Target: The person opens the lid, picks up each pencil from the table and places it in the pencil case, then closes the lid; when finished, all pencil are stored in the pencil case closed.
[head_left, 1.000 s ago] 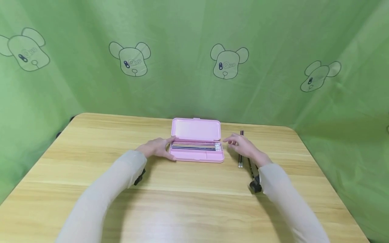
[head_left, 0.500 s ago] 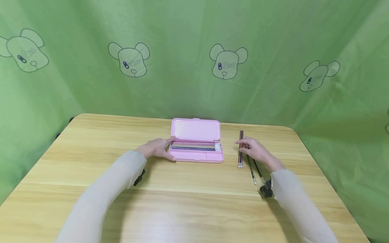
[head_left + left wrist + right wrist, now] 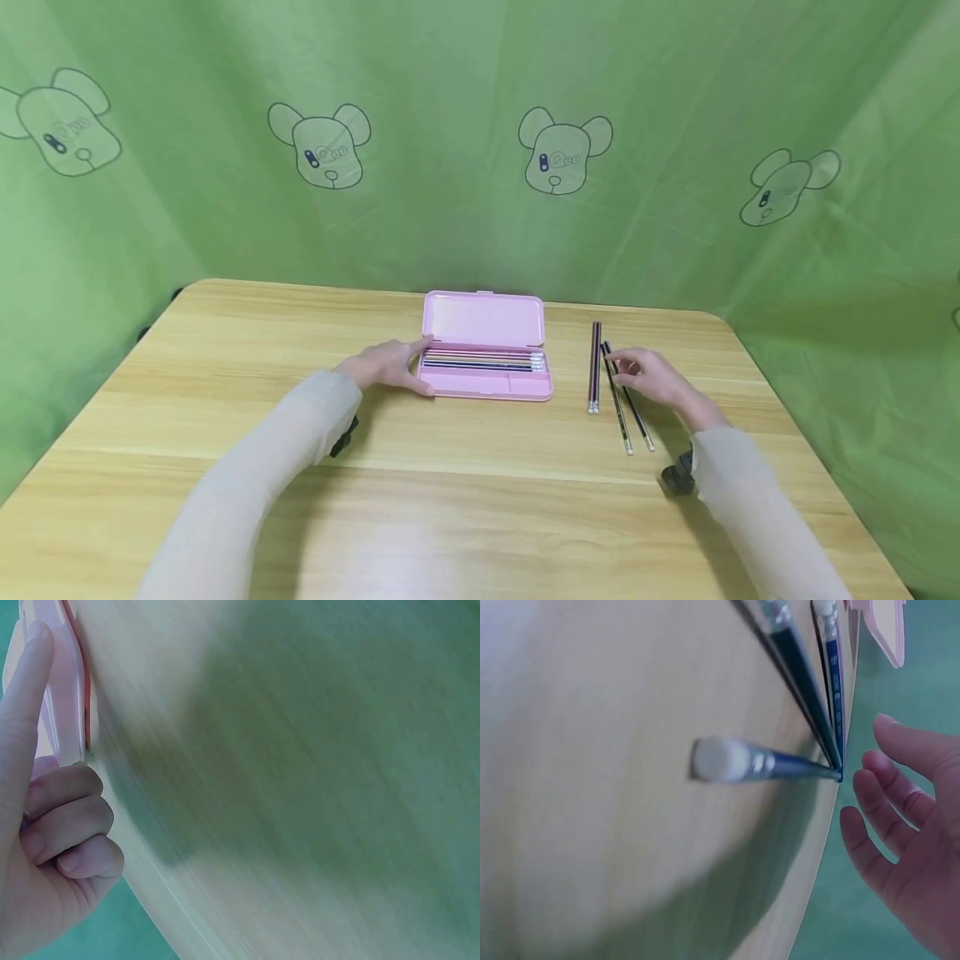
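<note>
An opened pink pencil case (image 3: 465,385) lies toward the back of the table, with several pencils (image 3: 480,361) side by side in its rear compartment. My left hand (image 3: 386,364) holds the case by its left end, thumb at the front edge and index finger at the back. In the left wrist view, its other fingers (image 3: 71,825) are curled. Right of the case, a pair of dark striped pencils (image 3: 595,367) lies together. Two more pencils, one (image 3: 618,400) and another (image 3: 639,418), spread apart beside them. Over their far ends hovers my right hand (image 3: 652,379), fingers loosely bent and holding nothing.
The case lid (image 3: 483,319) leans back near the far edge of the wooden table (image 3: 450,517). Behind it hangs a green curtain (image 3: 450,208) with bear-head drawings. A black wrist camera (image 3: 678,475) sits under the right sleeve.
My right hand has moved rightward from beside the case, past the pencil pair, to the two spread pencils, uncovering them. The left hand and the case have stayed put.
</note>
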Demonstrator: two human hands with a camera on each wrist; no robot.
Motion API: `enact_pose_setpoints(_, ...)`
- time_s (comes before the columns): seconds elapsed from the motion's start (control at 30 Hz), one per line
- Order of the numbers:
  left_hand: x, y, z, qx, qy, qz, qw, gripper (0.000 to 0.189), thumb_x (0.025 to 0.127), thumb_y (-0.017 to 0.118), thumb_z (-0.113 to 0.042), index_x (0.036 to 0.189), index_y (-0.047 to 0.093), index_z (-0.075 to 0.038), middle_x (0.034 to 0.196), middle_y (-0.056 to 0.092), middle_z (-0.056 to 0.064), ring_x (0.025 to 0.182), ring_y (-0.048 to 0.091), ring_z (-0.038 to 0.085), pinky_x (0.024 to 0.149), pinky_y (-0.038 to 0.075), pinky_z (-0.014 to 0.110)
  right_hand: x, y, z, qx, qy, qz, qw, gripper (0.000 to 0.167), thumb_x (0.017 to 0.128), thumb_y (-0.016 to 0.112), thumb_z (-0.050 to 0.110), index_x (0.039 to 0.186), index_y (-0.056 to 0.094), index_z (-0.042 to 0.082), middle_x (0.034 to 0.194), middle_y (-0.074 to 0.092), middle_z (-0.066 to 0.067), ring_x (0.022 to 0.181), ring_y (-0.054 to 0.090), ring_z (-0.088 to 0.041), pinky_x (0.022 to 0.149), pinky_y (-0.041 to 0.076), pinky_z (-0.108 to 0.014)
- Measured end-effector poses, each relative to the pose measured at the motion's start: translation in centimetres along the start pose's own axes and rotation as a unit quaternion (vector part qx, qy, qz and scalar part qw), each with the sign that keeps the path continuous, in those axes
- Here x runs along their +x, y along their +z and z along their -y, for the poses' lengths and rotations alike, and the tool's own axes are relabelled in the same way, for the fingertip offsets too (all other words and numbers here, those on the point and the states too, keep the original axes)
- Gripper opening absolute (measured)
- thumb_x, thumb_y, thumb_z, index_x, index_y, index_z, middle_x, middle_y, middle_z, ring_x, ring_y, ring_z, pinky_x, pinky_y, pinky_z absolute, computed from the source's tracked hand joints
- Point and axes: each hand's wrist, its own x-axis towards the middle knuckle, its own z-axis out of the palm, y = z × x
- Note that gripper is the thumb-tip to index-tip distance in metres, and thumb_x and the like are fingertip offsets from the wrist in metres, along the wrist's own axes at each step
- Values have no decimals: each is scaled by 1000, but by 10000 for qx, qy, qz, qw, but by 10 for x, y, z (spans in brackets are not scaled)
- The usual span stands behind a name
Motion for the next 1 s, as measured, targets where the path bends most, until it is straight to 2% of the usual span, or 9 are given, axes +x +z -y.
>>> enact_pose_setpoints(0.3,2,-1,1,7,19,18,10000,106,68,69,-59,148,13,-18,133,42,29,119,45,37,95,41,45,-8,-3,-9,170,418,306,9985,51,78,65,1,122,45,-15,85,59,-14,79,58,-25,70,52,-31)
enact_pose_setpoints(0.57,1,-1,0,2,34,55,10000,105,68,69,-59,148,13,-17,134,41,28,120,45,37,95,41,46,-13,-3,-4,91,802,649,9946,59,78,66,6,126,39,-15,88,57,-16,83,55,-26,78,49,-44)
enact_pose_setpoints(0.73,1,-1,0,8,39,55,10000,105,69,69,-59,147,14,-17,133,42,28,120,45,37,96,40,46,-11,-1,-3,-93,858,706,9938,60,78,67,6,126,38,-16,84,58,-13,78,55,-22,75,49,-42)
enact_pose_setpoints(0.83,1,-1,0,13,48,48,10000,105,68,69,-59,147,14,-17,133,42,28,120,45,37,96,40,46,-10,0,-2,-206,898,710,9932,59,77,67,5,125,38,-16,82,58,-14,75,55,-23,72,49,-41)
enact_pose_setpoints(1.0,1,0,1,44,55,38,10000,105,68,68,-60,147,14,-17,134,41,27,120,45,37,95,41,46,-8,0,2,-234,1176,718,9902,57,78,65,2,125,38,-16,86,59,-19,77,57,-27,74,49,-44)
